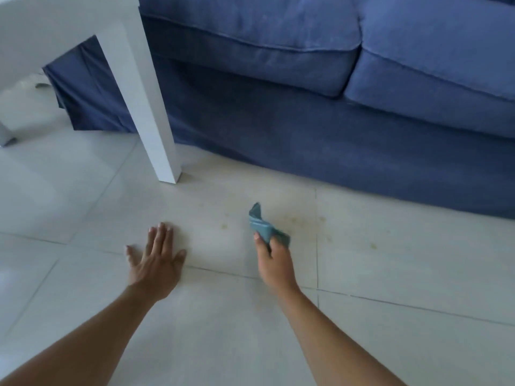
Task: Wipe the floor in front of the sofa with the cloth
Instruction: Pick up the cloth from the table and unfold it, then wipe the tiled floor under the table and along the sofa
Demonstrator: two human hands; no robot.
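A blue sofa (320,93) runs across the top and right, its skirt reaching the pale tiled floor (390,260). Faint yellowish stains (295,220) dot the tile in front of it. My right hand (274,263) grips a folded teal cloth (262,225), which sticks up beyond the fingers just above the stained tile; I cannot tell whether it touches the floor. My left hand (156,257) lies flat on the floor with fingers spread, left of the cloth and holding nothing.
A white table leg (150,112) stands on the tiles at the upper left, close to the sofa's corner, with the table's top edge above it. Grout lines cross the floor beneath my arms.
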